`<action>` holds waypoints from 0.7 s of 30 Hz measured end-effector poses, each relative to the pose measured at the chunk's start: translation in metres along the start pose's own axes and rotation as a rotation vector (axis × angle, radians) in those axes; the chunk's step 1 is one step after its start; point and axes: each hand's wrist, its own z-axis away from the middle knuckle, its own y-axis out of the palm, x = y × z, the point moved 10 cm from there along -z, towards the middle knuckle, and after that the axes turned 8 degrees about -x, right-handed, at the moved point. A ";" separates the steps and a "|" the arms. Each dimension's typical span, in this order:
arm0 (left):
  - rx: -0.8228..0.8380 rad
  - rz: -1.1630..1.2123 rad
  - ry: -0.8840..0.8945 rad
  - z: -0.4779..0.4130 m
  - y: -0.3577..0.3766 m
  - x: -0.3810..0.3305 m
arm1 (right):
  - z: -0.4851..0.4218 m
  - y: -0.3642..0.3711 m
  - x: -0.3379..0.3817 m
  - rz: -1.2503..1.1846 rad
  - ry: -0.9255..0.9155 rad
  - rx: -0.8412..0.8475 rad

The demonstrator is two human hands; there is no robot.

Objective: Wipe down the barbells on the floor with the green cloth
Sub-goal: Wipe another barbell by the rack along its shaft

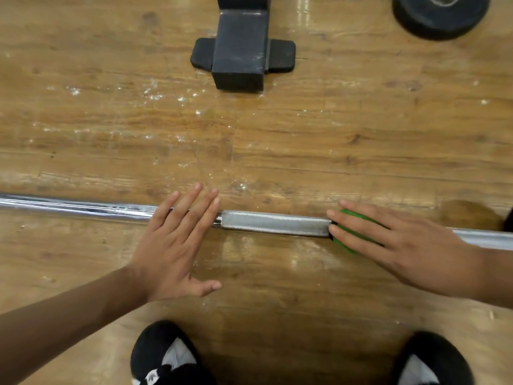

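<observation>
Hiding most of green cloth (345, 244), right hand (402, 245), barbell (274, 223) ends cropped

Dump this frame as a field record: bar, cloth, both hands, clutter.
bar: barbell lying left to right across the wooden floor
cloth: green cloth on the bar, under the right fingers
left: left hand flat, fingers straight, resting on the bar
right: right hand fingers straight, pressing the cloth
clutter: black rack foot, weight plate, shoes
</observation>
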 end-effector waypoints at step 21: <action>-0.061 0.024 -0.097 -0.077 0.005 0.066 | -0.008 0.003 -0.112 0.111 0.135 -0.057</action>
